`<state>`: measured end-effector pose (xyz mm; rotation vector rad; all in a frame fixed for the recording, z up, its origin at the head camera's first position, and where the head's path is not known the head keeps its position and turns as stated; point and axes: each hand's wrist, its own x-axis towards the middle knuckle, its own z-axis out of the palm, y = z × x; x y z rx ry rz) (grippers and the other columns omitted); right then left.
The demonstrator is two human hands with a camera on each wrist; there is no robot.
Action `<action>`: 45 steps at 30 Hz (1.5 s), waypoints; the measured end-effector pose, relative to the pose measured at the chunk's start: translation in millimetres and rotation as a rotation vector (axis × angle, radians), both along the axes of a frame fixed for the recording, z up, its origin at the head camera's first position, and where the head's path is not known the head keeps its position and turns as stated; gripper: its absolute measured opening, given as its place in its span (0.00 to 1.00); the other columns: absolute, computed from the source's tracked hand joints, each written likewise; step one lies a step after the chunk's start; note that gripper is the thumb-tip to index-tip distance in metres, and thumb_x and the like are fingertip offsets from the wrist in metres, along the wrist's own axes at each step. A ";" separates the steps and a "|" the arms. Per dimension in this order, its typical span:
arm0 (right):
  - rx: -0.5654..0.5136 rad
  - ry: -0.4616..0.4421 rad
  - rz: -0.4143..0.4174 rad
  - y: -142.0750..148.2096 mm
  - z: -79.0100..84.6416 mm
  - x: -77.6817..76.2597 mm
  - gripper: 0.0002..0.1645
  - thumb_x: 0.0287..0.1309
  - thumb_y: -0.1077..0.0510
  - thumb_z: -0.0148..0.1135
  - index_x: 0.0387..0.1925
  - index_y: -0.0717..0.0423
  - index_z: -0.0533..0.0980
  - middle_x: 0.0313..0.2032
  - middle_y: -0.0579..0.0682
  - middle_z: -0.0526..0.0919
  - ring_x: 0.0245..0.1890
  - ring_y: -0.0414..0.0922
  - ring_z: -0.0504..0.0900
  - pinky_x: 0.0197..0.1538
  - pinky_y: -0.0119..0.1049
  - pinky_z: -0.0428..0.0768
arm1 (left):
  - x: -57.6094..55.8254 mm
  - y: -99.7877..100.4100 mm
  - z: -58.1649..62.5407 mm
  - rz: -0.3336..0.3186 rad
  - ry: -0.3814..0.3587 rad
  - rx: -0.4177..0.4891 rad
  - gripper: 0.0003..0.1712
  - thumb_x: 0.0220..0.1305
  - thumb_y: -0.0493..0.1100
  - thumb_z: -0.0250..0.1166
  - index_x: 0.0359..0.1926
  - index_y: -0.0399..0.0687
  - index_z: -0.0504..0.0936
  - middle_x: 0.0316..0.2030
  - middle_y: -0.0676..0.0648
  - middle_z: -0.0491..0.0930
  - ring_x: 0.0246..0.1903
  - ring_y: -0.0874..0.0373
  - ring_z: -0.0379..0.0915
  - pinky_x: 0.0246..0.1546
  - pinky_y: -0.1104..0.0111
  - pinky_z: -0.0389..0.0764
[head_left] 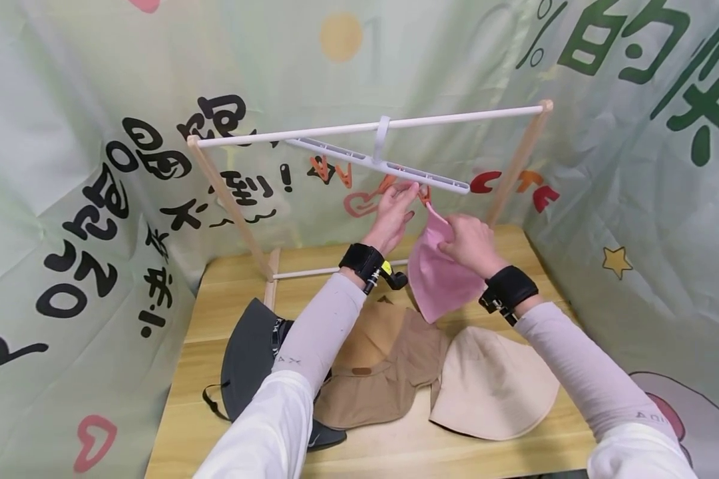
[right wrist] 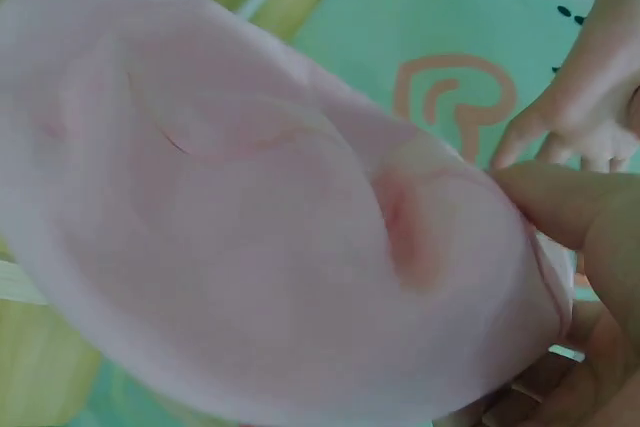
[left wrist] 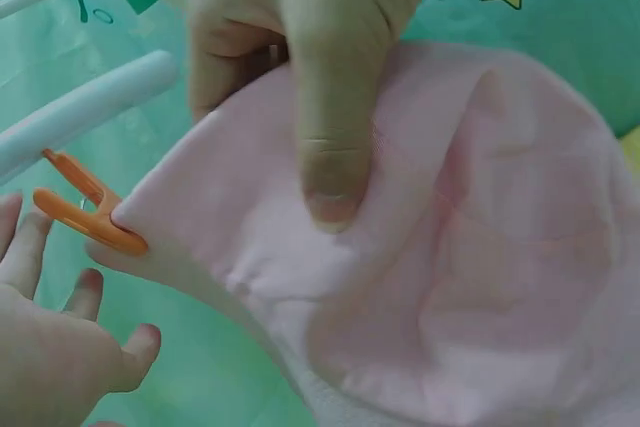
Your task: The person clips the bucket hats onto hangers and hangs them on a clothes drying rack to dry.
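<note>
A pink bucket hat (head_left: 442, 273) hangs by its brim corner from an orange clip (left wrist: 92, 209) under the pale hanger (head_left: 419, 174). My right hand (head_left: 472, 245) grips the hat's brim, thumb on the near side in the left wrist view. Just left of that clip is my left hand (head_left: 391, 216), its fingers spread beside the clip in the left wrist view; whether a fingertip touches the clip or hanger I cannot tell. The right wrist view is mostly filled by the hat's pink cloth (right wrist: 240, 247), with my right thumb at its edge.
The hanger hooks over a white rail (head_left: 467, 117) on wooden posts. Other orange clips (head_left: 344, 175) dangle from it. A dark hat (head_left: 245, 359), a brown hat (head_left: 365, 392) and a beige hat (head_left: 494, 386) lie on the wooden table (head_left: 186, 392). Printed cloth surrounds the table.
</note>
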<state>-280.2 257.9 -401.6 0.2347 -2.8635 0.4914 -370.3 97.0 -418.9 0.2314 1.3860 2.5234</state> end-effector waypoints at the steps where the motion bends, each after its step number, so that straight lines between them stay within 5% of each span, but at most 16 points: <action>1: -0.014 0.013 -0.009 2.7 -3.6 0.3 0.20 0.43 0.55 0.74 0.35 0.59 0.74 0.29 0.56 0.78 0.30 0.57 0.77 0.29 0.52 0.74 | 0.8 -1.5 0.3 -0.006 -0.006 -0.017 0.13 0.60 0.48 0.68 0.45 0.58 0.76 0.48 0.53 0.82 0.54 0.61 0.73 0.57 0.54 0.64; 7: -0.095 0.102 -0.062 17.1 -23.6 3.8 0.29 0.44 0.56 0.74 0.47 0.63 0.73 0.34 0.61 0.79 0.33 0.59 0.77 0.33 0.54 0.73 | 5.7 -13.0 -2.0 -0.063 0.026 -0.118 0.20 0.61 0.51 0.66 0.53 0.53 0.75 0.56 0.51 0.78 0.60 0.57 0.68 0.62 0.49 0.63; 17: -0.194 0.183 -0.070 14.3 -31.5 22.8 0.37 0.44 0.58 0.73 0.57 0.63 0.70 0.51 0.64 0.74 0.49 0.61 0.73 0.48 0.59 0.72 | 10.7 -37.3 -0.8 -0.084 0.107 -0.261 0.27 0.60 0.54 0.66 0.59 0.56 0.72 0.58 0.53 0.74 0.59 0.60 0.68 0.64 0.48 0.64; 21: -0.233 0.314 -0.054 13.1 -43.5 32.8 0.37 0.41 0.62 0.74 0.56 0.66 0.71 0.50 0.66 0.73 0.49 0.63 0.71 0.51 0.57 0.69 | 14.8 -47.5 0.4 -0.084 0.134 -0.307 0.29 0.61 0.54 0.65 0.62 0.55 0.70 0.61 0.53 0.71 0.60 0.60 0.68 0.63 0.51 0.67; 27: -0.288 0.456 0.001 6.8 -65.0 46.6 0.32 0.40 0.64 0.70 0.52 0.65 0.74 0.39 0.62 0.76 0.40 0.58 0.72 0.41 0.49 0.69 | 16.9 -63.6 3.2 -0.067 0.235 -0.383 0.31 0.62 0.54 0.64 0.63 0.51 0.69 0.63 0.50 0.70 0.59 0.62 0.67 0.60 0.61 0.71; 37: -0.430 0.236 0.130 -3.6 -120.3 64.6 0.17 0.50 0.62 0.70 0.39 0.67 0.76 0.30 0.57 0.82 0.29 0.50 0.80 0.30 0.43 0.80 | 14.5 -73.5 21.4 0.028 0.315 -0.475 0.35 0.63 0.53 0.64 0.66 0.44 0.64 0.63 0.47 0.68 0.62 0.57 0.65 0.61 0.71 0.68; 45: -0.462 -0.003 0.129 -19.7 -182.6 80.3 0.22 0.53 0.57 0.70 0.47 0.64 0.75 0.39 0.59 0.83 0.38 0.53 0.83 0.41 0.48 0.83 | 5.3 -75.2 25.3 -0.002 0.285 -0.606 0.47 0.61 0.58 0.64 0.73 0.50 0.51 0.72 0.47 0.53 0.71 0.52 0.51 0.68 0.64 0.61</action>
